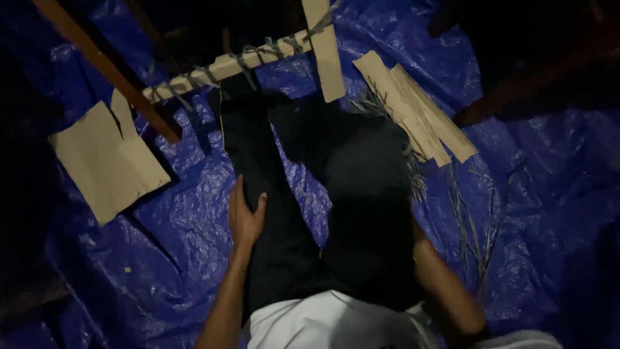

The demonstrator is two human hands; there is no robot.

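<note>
The left hand (245,216) lies flat and spread on the dark trouser leg (258,194), mid-frame. The right hand is hidden, can't tell its state. The loose straw strands (475,226) at right could probably get crushed if a knee shifts on the blue tarp (174,232).

Under the left hand (245,216) lies a crinkled blue tarp (187,226). Beside it, black trousers (271,213); beyond, tan cardboard pieces (106,161) and a pale wooden slat (226,64).

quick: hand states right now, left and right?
Left hand: open, flat against the black trouser leg, holding nothing.
Right hand: out of sight behind the dark knee; only the forearm shows, cannot be told.
</note>
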